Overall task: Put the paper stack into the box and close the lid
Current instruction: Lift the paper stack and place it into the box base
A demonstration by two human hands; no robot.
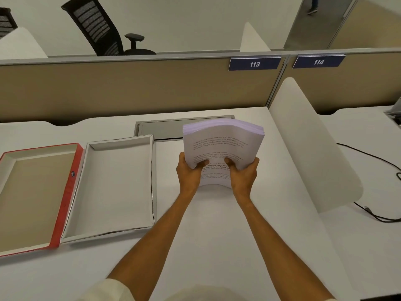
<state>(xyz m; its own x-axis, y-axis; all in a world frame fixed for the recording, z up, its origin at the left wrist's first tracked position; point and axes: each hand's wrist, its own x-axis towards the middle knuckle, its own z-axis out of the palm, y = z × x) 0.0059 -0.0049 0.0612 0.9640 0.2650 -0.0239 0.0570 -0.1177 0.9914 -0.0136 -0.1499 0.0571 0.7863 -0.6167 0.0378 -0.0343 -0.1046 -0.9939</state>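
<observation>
both hands point(217, 172) gripping paper stack point(223, 144), box point(112, 185) open

Desk point(217, 246): I see everything set on it, with a partition point(130, 90) along its far edge.
Box point(112, 187): lies open on the desk, left of my hands.
Lid point(32, 198): lies upturned, touching the box's left side.
Paper stack point(221, 144): held above the desk, right of the box, in front of a cable hatch point(165, 129).
Left hand point(189, 172): on the stack's near-left edge.
Right hand point(243, 174): on its near-right edge.
Divider panel point(308, 148): stands right of the stack.
Cable point(379, 213): beyond that divider, on the neighbouring desk.
Chair point(104, 29): behind the partition.
</observation>
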